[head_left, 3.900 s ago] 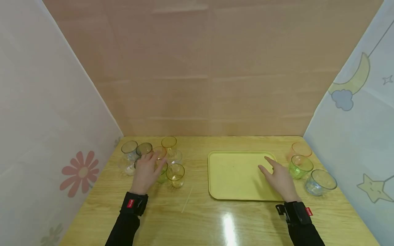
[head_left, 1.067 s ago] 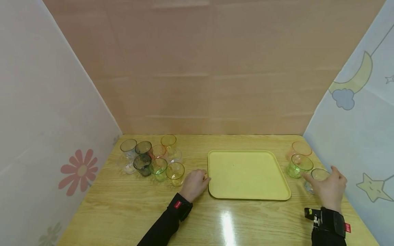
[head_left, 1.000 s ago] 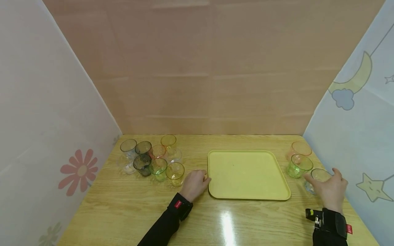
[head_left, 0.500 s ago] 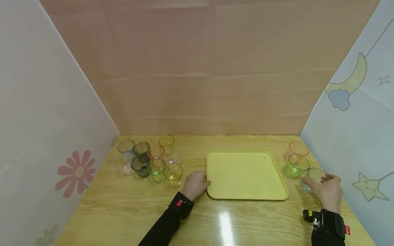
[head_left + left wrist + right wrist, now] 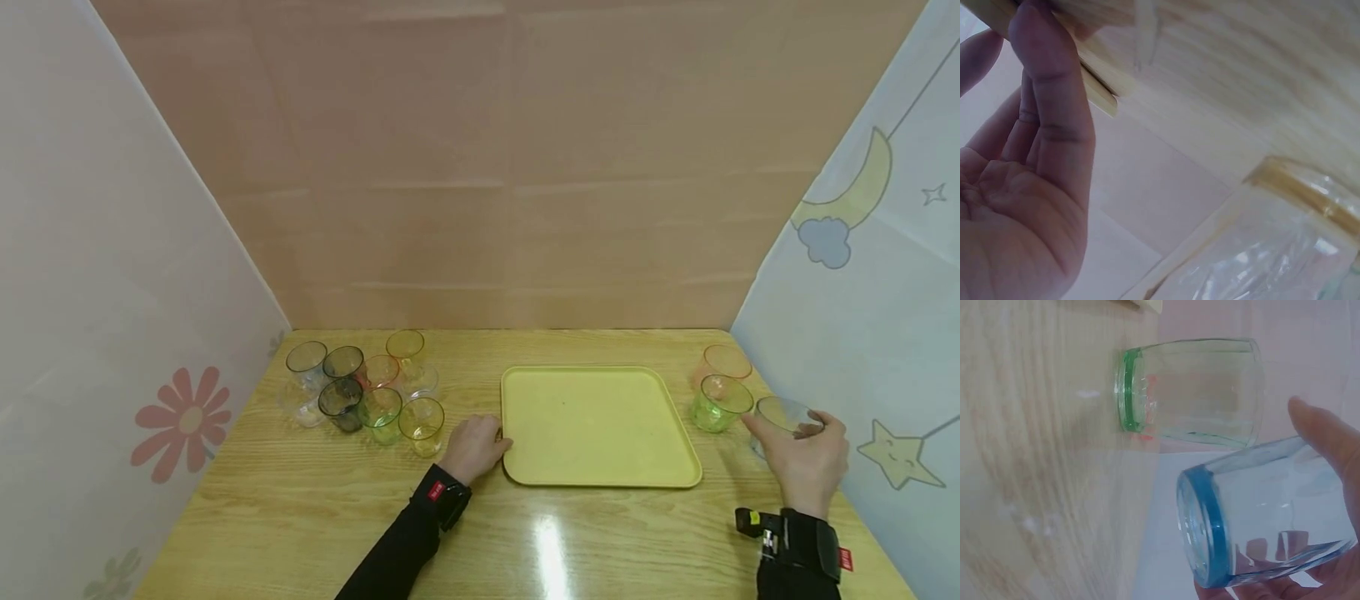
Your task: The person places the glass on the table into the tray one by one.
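Observation:
My left hand (image 5: 472, 448) pinches the left edge of a yellow tray (image 5: 600, 425); in the left wrist view its fingers (image 5: 1054, 94) meet the tray's rim. On the right, my right hand (image 5: 808, 462) grips a clear drinking glass with a blue base (image 5: 1210, 531), thumb on one side and fingers on the other. The right wrist view shows that blue glass tilted, its base off the table. Just beyond it stands a green glass (image 5: 720, 408) upright, with an orange-pink glass (image 5: 727, 360) behind it.
Several tinted and clear glasses cluster at the back left, among them a yellow glass (image 5: 422, 429) closest to my left hand and a dark grey glass (image 5: 342, 404). Fabric walls (image 5: 847, 333) bound the wooden table (image 5: 495, 542) at the back and sides.
My left hand has left the glass cluster and come to the tray's left edge. My right hand has gone from over the tray to the blue glass, taken hold of it and raised it.

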The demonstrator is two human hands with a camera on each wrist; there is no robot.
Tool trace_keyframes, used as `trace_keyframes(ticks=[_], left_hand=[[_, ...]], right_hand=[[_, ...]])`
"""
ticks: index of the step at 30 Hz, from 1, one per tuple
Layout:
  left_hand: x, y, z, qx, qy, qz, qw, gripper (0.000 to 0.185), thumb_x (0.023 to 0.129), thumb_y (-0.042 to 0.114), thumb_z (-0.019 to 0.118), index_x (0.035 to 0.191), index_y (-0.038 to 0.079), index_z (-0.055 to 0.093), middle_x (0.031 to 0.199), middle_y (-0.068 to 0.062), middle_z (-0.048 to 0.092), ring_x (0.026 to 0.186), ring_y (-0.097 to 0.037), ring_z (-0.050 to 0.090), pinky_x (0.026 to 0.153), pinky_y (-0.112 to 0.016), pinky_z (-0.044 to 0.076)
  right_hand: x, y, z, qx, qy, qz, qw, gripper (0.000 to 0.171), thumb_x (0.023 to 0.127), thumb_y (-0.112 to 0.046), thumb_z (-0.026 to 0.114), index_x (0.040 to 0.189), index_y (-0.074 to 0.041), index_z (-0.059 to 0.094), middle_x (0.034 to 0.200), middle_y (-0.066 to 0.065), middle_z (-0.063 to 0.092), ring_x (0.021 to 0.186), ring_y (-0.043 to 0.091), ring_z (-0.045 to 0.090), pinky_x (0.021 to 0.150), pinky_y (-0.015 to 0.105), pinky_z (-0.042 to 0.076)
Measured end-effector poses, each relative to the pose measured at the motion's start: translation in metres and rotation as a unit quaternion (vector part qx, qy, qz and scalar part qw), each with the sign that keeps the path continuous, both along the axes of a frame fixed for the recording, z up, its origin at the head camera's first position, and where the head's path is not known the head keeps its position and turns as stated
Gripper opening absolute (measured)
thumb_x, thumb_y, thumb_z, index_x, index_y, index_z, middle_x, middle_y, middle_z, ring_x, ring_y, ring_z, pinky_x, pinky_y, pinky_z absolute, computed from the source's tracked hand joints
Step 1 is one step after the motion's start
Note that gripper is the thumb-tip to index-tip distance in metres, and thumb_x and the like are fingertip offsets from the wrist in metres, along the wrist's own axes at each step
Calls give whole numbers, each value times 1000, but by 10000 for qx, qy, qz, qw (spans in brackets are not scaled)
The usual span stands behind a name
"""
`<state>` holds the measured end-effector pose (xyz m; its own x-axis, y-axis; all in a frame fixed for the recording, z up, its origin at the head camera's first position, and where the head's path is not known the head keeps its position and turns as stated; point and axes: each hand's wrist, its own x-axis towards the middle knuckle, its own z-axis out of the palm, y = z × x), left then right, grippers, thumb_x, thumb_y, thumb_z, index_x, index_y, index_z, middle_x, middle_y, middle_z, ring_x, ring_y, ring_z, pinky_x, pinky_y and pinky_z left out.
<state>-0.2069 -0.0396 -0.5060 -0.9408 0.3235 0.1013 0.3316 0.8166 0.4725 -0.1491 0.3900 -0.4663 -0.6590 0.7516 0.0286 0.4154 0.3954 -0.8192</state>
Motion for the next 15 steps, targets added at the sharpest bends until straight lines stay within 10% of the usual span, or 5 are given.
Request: trace_keyframes(ticks=[8,15], left_hand=[[-1,0,1,108,-82,-36,9999,43,86,20,73,56,16,43,54,9,34,47,-7,35,43,-22,27],[-2,3,1,117,-103,-6,9999,43,86,17,73,57,15,42,54,8,34,46,-7,36,43,-21,28]], right_hand=[[-1,-11,9,-360,774,-242,9961,84,75,-47,81,144,-30,35,99,-20,31,82,-6,35,78,23,32],[-15,-18,-5,-230,1800,346,9828,77,79,-32,82,143,-28,39,114,-17,45,97,-3,49,85,18,41]])
